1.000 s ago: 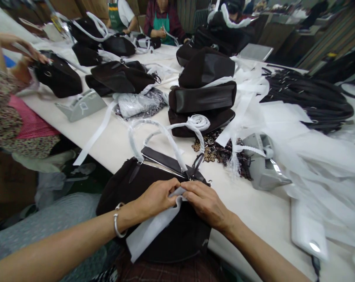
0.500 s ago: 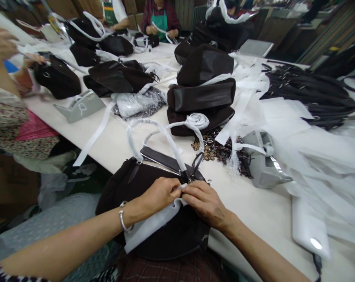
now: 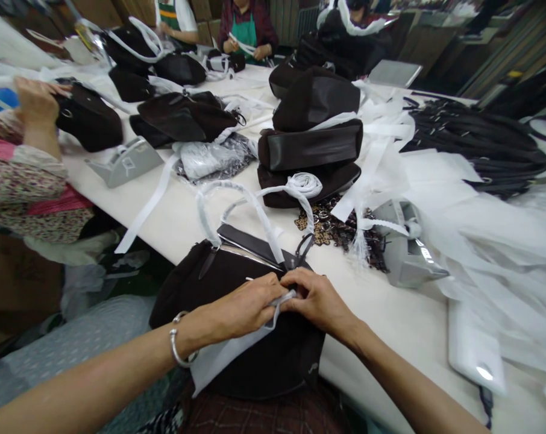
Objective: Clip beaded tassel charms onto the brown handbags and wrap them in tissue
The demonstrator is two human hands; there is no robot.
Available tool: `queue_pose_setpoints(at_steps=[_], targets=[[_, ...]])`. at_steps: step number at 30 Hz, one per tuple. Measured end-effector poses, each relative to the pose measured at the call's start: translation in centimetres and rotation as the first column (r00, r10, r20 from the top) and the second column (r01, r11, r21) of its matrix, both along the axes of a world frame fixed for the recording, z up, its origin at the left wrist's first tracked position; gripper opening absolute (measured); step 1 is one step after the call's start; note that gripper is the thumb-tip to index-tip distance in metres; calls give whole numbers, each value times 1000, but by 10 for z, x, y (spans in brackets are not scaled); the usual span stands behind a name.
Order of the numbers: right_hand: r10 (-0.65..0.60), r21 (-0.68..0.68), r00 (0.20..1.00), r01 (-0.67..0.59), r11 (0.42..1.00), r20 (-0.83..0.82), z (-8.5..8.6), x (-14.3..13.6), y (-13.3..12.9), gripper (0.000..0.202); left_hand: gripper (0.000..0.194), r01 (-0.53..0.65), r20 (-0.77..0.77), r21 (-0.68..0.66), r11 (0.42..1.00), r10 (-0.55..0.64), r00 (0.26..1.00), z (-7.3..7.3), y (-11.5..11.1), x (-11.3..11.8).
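Note:
A dark handbag [image 3: 255, 367] leans between my lap and the table edge, its zip showing along the top. Two handles [image 3: 243, 190] wrapped in white material arch up from it. My left hand [image 3: 257, 304] pinches a strip of white wrapping paper [image 3: 225, 358], whose loose end hangs down the bag's front. Close beside it, my right hand [image 3: 316, 301] is closed on the same paper, near the foot of a handle. Exactly what lies under the fingertips is hidden.
Stacked dark bags [image 3: 311, 147] stand ahead. Leopard-pattern charms [image 3: 322, 226] lie beside a grey tape dispenser [image 3: 404, 247]; another grey dispenser [image 3: 126, 160] is at left. White sheets [image 3: 463, 223] and black straps [image 3: 472, 144] cover the right. A co-worker's hand [image 3: 38, 102] is at left.
My left hand has shifted slightly down and left, and my right fingers have curled in more around the paper. The co-worker's arm at left has moved right, towards a dark bag.

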State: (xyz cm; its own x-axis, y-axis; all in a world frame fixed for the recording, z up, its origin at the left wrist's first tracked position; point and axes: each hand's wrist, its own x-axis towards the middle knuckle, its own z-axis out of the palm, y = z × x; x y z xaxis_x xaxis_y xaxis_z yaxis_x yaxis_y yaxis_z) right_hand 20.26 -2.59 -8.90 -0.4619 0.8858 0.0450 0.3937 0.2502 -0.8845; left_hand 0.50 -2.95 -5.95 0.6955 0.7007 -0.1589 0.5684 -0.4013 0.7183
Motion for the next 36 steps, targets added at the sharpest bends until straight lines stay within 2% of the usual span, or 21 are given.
queue_pose_setpoints(at_steps=[2, 4, 6, 8, 10, 12, 14, 16, 18, 20, 22, 24, 26, 28, 30, 32, 34, 36], targets=[[10, -97, 1000, -11, 995, -1, 1, -1, 3, 18, 12, -45, -2, -31, 999, 45, 999, 4, -1, -3], [-35, -199, 999, 30, 980, -24, -1, -2, 5, 13, 12, -156, 36, -118, 981, 161, 986, 9, -5, -10], [-93, -318, 995, 75, 945, -40, -4, -3, 7, 11, 22, -270, 58, -235, 934, 291, 955, 17, -12, -20], [-132, -444, 990, 98, 891, -46, -6, -4, 10, 17, 31, -320, 0, -260, 911, 332, 943, 26, -21, -30], [-133, -548, 989, 74, 834, -70, -5, -3, 14, 24, 34, -322, -120, -146, 935, 307, 944, 31, -30, -37], [-121, -609, 986, 28, 792, -112, -3, -1, 18, 28, 25, -327, -220, -8, 945, 317, 922, 27, -37, -41], [-108, -639, 982, -15, 769, -153, 0, 0, 20, 31, 15, -378, -240, 82, 922, 387, 890, 14, -41, -41], [-98, -654, 978, -45, 755, -181, 0, 1, 21, 32, 17, -433, -215, 139, 891, 454, 865, -3, -42, -40], [-102, -662, 975, -57, 747, -199, -1, 0, 21, 34, 20, -472, -188, 162, 867, 496, 848, -17, -39, -41], [-123, -670, 969, -54, 741, -214, -3, 0, 21, 37, 20, -517, -172, 142, 844, 536, 827, -23, -34, -44], [-143, -676, 963, -51, 735, -228, -5, -1, 21, 38, 20, -549, -153, 83, 831, 555, 817, -21, -28, -48], [-155, -677, 960, -45, 735, -232, -6, -1, 21, 38, 33, -548, -155, 71, 833, 552, 819, -12, -23, -51], [-160, -677, 959, -43, 735, -235, -8, 0, 21, 37, 40, -510, -177, 186, 840, 540, 823, 1, -20, -47], [-160, -677, 958, -47, 735, -239, -9, 0, 21, 37, 42, -421, -195, 375, 826, 514, 835, 13, -20, -35], [-160, -674, 958, -45, 737, -239, -9, 1, 21, 36, 43, -314, -222, 470, 825, 456, 862, 18, -21, -18], [-155, -666, 959, -44, 745, -236, -8, 1, 20, 36, 36, -277, -270, 409, 870, 405, 874, 14, -19, -2], [-144, -657, 961, -50, 752, -237, -8, 2, 20, 35, 29, -331, -268, 247, 911, 392, 880, 3, -14, 6], [-133, -645, 962, -55, 762, -240, -9, 2, 20, 34, 30, -406, -201, 73, 911, 412, 888, -8, -7, 7]])
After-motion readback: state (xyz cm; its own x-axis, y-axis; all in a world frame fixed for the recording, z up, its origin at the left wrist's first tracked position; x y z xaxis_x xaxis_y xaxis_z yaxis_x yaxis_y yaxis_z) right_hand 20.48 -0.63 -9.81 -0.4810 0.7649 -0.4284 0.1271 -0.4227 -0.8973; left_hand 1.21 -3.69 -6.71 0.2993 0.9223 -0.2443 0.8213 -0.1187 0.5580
